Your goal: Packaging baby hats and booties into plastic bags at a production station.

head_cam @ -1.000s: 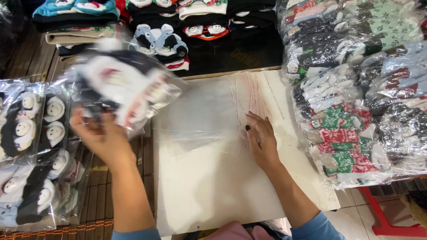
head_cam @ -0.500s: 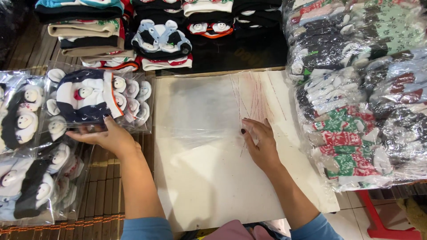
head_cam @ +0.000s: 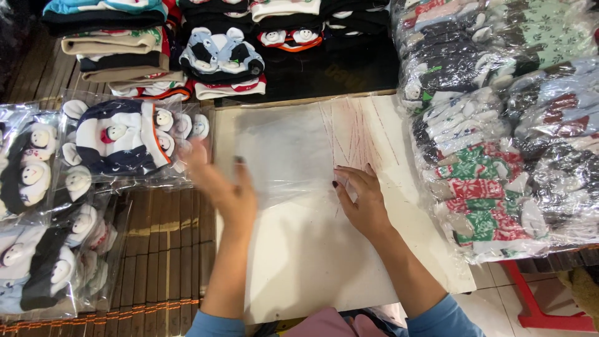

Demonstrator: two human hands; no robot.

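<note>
Clear bag point(head_cam: 284, 159) lies flat on the white board point(head_cam: 312, 262), toward its far edge. Thin film, light, limp and slick; best pinched at an edge. Right hand point(head_cam: 365, 203) rests flat on its near right corner, fingers together. Left hand point(head_cam: 221, 184), open and blurred, hovers at board's left edge, holding nothing. Bagged socks point(head_cam: 121, 140) just left.

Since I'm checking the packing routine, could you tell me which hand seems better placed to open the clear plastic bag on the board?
Probably the right hand: it rests flat on the clear plastic bag, fingertips at its edge. The left hand is blurred above the board.
</note>
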